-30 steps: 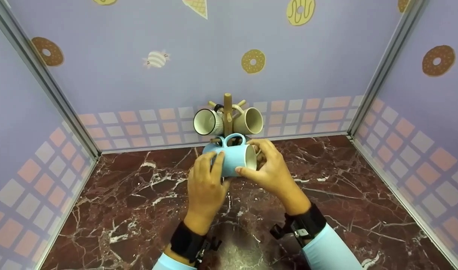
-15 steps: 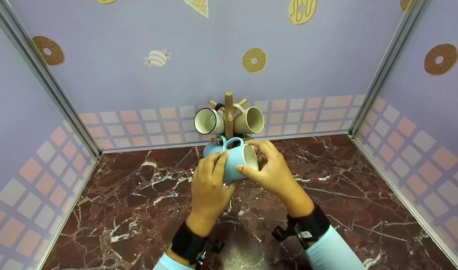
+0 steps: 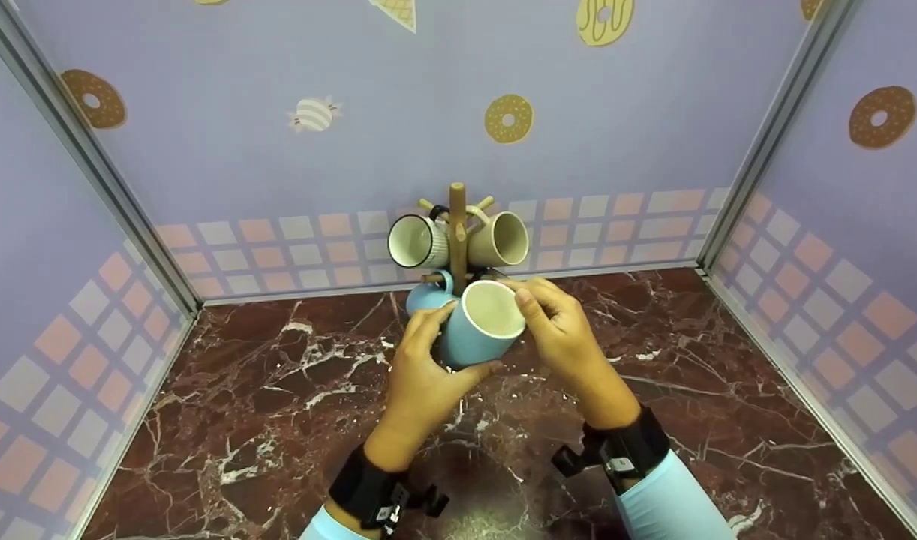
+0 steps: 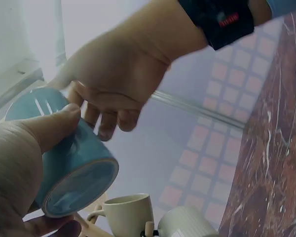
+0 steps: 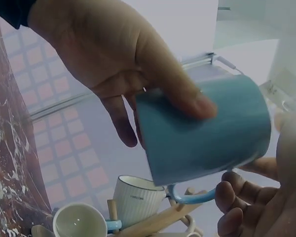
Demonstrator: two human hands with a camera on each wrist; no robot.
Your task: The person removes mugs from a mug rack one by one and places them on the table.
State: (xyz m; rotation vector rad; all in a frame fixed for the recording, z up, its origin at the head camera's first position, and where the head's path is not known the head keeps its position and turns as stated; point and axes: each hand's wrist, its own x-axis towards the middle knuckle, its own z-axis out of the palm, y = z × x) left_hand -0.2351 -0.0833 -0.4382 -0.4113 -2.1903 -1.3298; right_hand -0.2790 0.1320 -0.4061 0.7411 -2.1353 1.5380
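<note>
A light blue mug (image 3: 467, 343) with a pale inside is held in front of the rack, its mouth tilted up and to the right. My left hand (image 3: 425, 382) grips its body, with the thumb along the lower side. With the thumb at the rim, my right hand (image 3: 567, 337) pinches the mug's mouth side. In the right wrist view, the blue handle (image 5: 195, 198) points toward the rack, close to the right fingers (image 5: 229, 193). The mug's base faces the left wrist camera.
Behind the hands stands a wooden mug tree (image 3: 457, 196). On it hang a white ribbed mug (image 3: 413, 241) with a dark rim, a beige mug (image 3: 506, 240) and another blue mug (image 3: 426, 298) lower down. Below is a red marbled tabletop (image 3: 278, 420); patterned panels (image 3: 616, 142) enclose it.
The blue mug has turned in the hands: its mouth has swung from facing right to facing up toward the head camera. Its handle has gone out of the head view.
</note>
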